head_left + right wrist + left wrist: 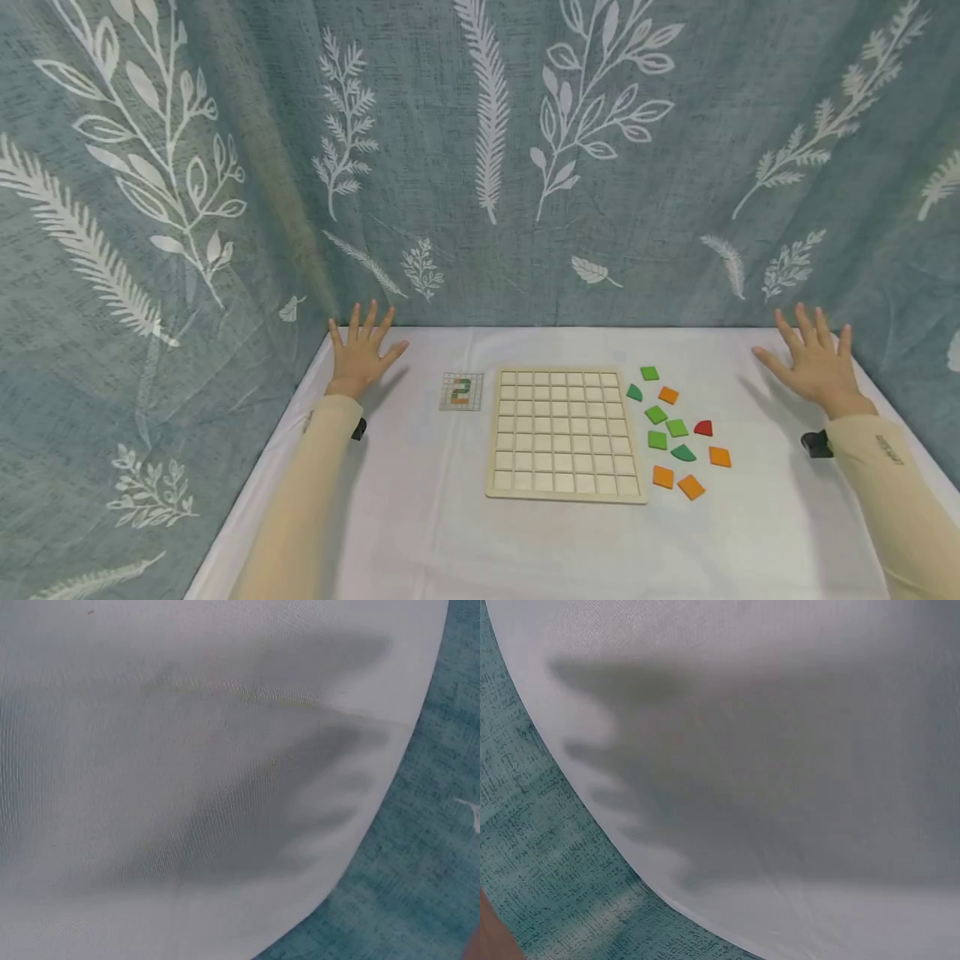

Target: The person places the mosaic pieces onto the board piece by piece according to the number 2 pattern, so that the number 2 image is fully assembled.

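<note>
My left hand [358, 357], fingers spread straight, is over the far left corner of the white table and holds nothing. At the far right, my right hand [817, 362] is likewise spread and bare. Between them lies a cream grid board [564, 433] with square cells. A small card [461, 392] with a grid and a green and orange figure lies left of the board. Right of it are scattered flat pieces: green squares [657, 440], orange squares [720, 457], dark green quarter-rounds [683, 452] and a red quarter-round [703, 428]. Both wrist views show only hand shadows on the cloth plus a sliver of skin.
A white cloth [390, 517] covers the table. Behind it and along both sides hangs a blue-green curtain [420, 167] with white leaf prints. Dark wrist devices [817, 444] sit at the cuffs of the pale sleeves [296, 500].
</note>
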`<state>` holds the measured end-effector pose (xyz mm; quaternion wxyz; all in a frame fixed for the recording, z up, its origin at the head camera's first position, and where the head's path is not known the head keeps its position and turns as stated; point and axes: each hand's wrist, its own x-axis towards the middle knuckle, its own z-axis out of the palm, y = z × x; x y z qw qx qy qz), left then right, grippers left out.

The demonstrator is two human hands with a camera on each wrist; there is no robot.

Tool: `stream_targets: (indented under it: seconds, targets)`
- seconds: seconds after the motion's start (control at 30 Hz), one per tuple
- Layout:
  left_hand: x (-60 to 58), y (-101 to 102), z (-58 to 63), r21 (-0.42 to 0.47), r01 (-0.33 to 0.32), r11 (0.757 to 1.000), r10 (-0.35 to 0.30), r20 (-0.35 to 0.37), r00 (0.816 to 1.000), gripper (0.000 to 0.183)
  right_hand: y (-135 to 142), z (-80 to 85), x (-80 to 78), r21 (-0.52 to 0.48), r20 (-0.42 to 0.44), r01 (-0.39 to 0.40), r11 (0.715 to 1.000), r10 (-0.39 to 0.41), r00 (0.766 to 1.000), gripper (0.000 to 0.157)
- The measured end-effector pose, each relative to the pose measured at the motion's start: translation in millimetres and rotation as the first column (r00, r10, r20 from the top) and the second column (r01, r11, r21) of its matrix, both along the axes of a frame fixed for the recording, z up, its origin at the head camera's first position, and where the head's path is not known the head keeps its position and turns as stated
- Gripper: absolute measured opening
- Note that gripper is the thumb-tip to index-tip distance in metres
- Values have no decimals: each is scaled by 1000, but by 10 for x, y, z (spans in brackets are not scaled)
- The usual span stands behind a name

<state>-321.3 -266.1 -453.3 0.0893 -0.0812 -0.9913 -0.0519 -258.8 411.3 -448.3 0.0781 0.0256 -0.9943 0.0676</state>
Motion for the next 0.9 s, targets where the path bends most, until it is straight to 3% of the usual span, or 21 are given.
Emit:
stream_targets:
  seconds: [0.43,0.9]
  targets:
    - [27,103,-39,27,2,1000,-3,48,999,73,-2,-21,9,-34,4,-21,999,21,1000,85]
    - [82,181,-34,77,15,997,-25,127,992,75,-117,-1,-50,-75,91,-59,995,66,994,86]
